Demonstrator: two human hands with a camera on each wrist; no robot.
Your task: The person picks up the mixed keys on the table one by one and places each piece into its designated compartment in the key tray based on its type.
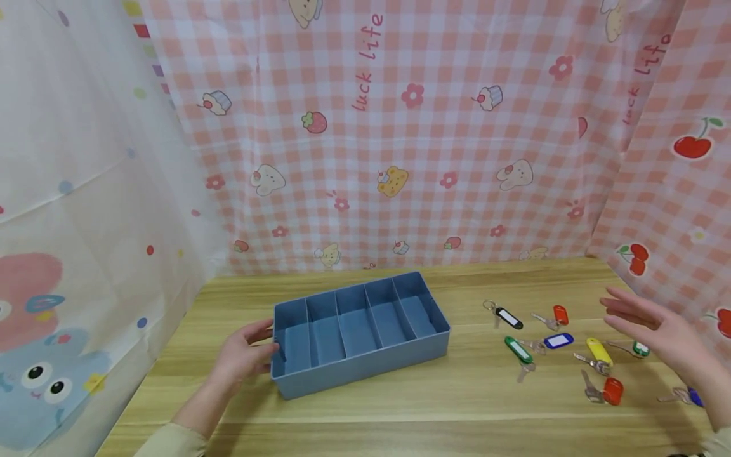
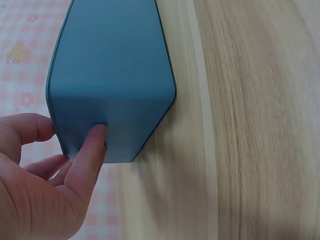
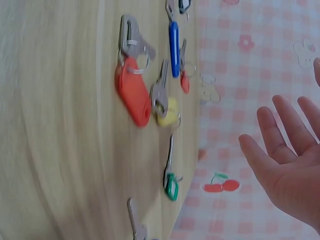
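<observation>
A blue-grey box [image 1: 362, 371] with several compartments stands on the wooden table at centre left. Its left end wall is pinched by my left hand [image 1: 245, 352]: in the left wrist view the thumb reaches the rim and a finger [image 2: 90, 155] presses the outer face. Above the right side of the table, my right hand [image 1: 657, 324] is raised with its fingers spread, holding nothing. Below and left of it lie keys with tags: yellow [image 1: 598, 351], red [image 1: 613, 391], blue [image 1: 558, 341], green [image 1: 518, 350] and black [image 1: 508, 318].
Further keys lie at the right, with a red tag [image 1: 561, 315], a green tag [image 1: 641, 348] and a blue tag [image 1: 695, 397]. A checked pink cloth [image 1: 365, 146] hangs behind the table [image 1: 400, 419]; patterned cloth hangs on both sides.
</observation>
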